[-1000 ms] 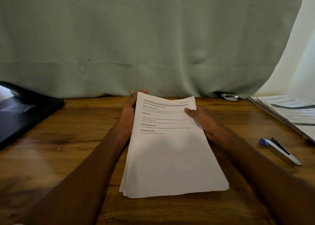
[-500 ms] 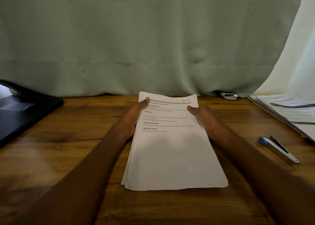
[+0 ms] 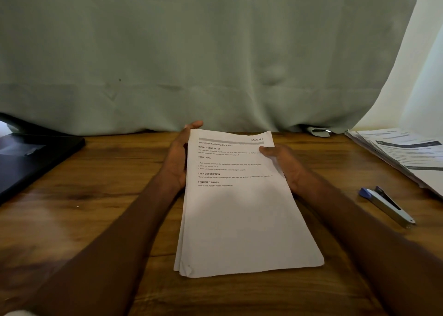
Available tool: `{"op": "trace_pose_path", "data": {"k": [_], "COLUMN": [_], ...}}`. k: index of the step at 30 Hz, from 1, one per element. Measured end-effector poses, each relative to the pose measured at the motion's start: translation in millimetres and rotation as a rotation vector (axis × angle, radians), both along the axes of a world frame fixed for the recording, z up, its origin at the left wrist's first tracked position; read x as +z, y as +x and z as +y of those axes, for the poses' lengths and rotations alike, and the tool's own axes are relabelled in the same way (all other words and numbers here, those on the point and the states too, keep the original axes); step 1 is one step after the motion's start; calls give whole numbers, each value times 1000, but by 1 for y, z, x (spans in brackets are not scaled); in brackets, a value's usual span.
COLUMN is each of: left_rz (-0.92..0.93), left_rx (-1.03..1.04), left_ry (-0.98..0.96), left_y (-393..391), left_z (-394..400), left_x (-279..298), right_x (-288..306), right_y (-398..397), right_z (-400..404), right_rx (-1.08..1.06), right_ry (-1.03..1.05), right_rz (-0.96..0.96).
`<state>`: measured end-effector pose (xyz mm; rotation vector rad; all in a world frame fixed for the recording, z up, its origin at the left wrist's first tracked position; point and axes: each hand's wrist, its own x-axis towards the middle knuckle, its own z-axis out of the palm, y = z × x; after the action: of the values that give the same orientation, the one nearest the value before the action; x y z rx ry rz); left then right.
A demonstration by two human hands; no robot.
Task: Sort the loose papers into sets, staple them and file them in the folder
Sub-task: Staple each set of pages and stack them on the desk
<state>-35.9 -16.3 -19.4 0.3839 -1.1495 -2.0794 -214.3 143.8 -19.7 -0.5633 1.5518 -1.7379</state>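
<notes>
Top sheet of paper stack [image 3: 242, 210]: "SECTION 1" at upper right corner; headings down the left: "INITIAL SCENE SETUP", "TASK GOAL", "TASK DESCRIPTION", "REQUIRED PROPS". Small print under each is too fine to read. Papers at far right [image 3: 407, 152]: print blurred, unreadable.

Two bare forearms; bare hands [image 3: 177, 157]; no visible sleeves

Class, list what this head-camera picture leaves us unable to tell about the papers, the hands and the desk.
- Paper stack: sheet count and lower pages, covered by the top sheet.
- Left hand: fingers, hidden under the stack.
- Right hand: only the thumb shows on top.
- Second paper pile: cut off by the right edge, print blurred.
- Black object: cut off at the left edge, unidentifiable.
- Stapler: contents not visible.
</notes>
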Motion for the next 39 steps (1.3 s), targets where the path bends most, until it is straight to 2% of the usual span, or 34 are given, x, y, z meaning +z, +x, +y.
{"op": "trace_pose_path", "data": {"k": [2,8,14,17,19,23,27,31,33,34,36,37,39], "left_rz": [-11,-1,-253,-360,-399,-467,-471,-491,-497,-505,-515,-511,-498], "left_rx": [-36,-3,-247,-230,-221,-172,-82,-50,-68,-70,-68,-75,-86], "left_ry": [107,46,-129,-232,-232,-273,-352,-390,-420,-436,-467,-467,-462], "left_y": [-1,-6,-4,-8,-9,-11,-16,-22,-26,-27,-29,-30,-30], "left_z": [2,-3,4,5,5,3,9,17,25,28,34,35,38], "left_x": [1,-5,-5,-7,-7,-9,-16,-19,-22,-22,-23,-23,-24], "right_x": [0,1,-1,-3,-3,-3,-4,14,15,13,7,4,-1], "right_y": [-1,0,-4,-5,-5,2,12,0,-17,-24,-34,-36,-39], "right_z": [0,-4,-2,0,2,8,26,90,129,146,174,183,191], "right_rx": [-7,-54,-184,-233,-264,-333,-320,-629,-732,-710,-554,-461,-373], "right_ry": [10,54,-23,-37,-46,-41,42,240,481,683,1082,1184,1174], "right_rz": [9,59,49,49,80,233,471,1164,1384,1408,1292,1208,1148]}}
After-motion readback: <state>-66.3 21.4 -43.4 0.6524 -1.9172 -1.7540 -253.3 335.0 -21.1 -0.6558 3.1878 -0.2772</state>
